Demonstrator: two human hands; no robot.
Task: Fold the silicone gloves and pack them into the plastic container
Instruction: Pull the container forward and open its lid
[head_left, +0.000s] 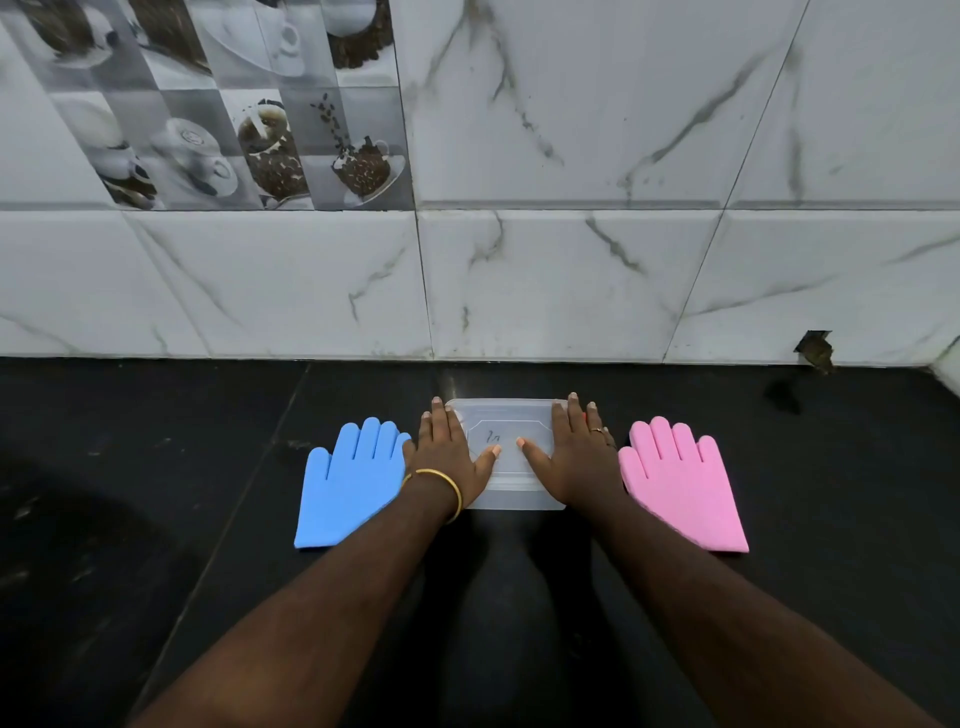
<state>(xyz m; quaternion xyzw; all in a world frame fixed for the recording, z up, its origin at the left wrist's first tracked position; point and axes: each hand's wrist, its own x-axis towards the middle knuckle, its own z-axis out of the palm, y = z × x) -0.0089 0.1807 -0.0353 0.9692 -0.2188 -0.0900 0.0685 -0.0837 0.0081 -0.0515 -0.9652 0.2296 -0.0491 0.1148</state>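
Observation:
A clear plastic container (509, 415) with its lid on sits on the black counter, close to the wall. My left hand (449, 449) lies flat on the lid's left side, fingers straight. My right hand (574, 452) lies flat on its right side, fingers straight too. A blue silicone glove (348, 488) lies flat and unfolded just left of the container, fingers pointing at the wall. A pink silicone glove (680, 491) lies flat and unfolded just right of it, fingers also toward the wall.
The black counter (156, 467) runs left and right and ends at a white marble-tiled wall (519, 286) right behind the container. A small broken hole (816, 351) shows in the wall base at the right.

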